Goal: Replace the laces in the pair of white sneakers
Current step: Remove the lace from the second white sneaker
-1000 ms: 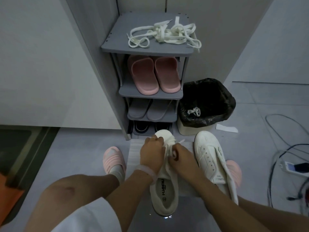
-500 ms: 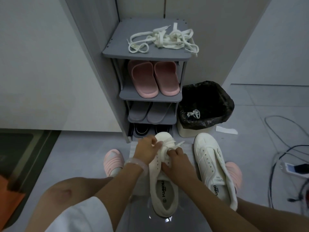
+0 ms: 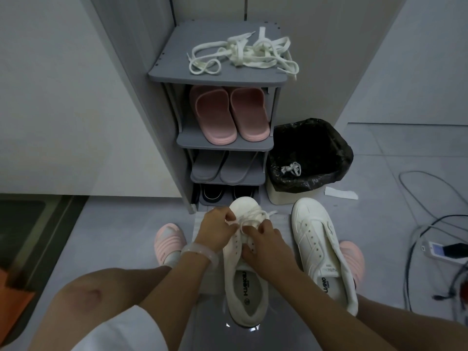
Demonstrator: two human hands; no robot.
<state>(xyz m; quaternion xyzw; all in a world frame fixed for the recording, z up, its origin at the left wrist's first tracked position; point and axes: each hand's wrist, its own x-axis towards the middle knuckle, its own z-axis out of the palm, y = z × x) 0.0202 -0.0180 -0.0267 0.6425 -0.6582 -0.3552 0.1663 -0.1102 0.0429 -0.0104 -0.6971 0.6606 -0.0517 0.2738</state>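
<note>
Crouched low, left knee [image 3: 86, 295] bare and bent at lower left, both forearms reaching forward and converging. Left hand [image 3: 217, 229] with fingers curled, pinching a white lace [image 3: 249, 219] near its knuckles; pale band [image 3: 200, 252] round that wrist. Right hand [image 3: 263, 239] just beside the left, nearly touching, fingers [image 3: 264, 225] curled down and gripping the same lace. Right forearm running in from the lower right edge, left forearm from bottom centre.
</note>
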